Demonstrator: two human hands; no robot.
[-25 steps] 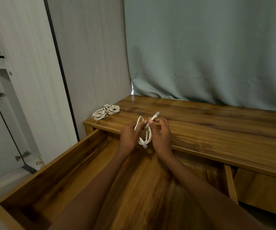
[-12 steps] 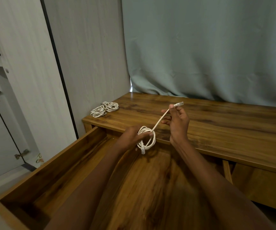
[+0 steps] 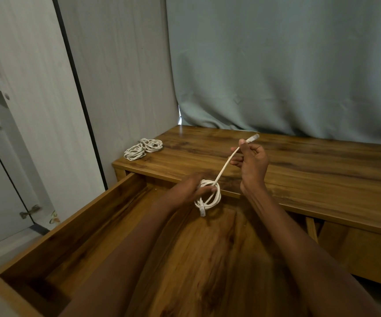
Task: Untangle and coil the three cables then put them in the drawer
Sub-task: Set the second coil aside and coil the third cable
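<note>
Gripping the coiled cable [image 3: 207,194] above the open drawer [image 3: 75,227], the left hand [image 3: 190,191] steadied its loops while the right hand [image 3: 251,162], held apart, pinched the free end taut, probably for wrapping.

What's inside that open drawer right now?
The drawer shows only bare wood; no cables lie in it. Both forearms cover much of its floor, so that part stays unseen.

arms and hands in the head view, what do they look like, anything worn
Both forearms are bare right up to the bottom edge of the frame; no sleeves show. The left hand and right hand wear no gloves, and no watch, bracelet or ring is visible.
</note>
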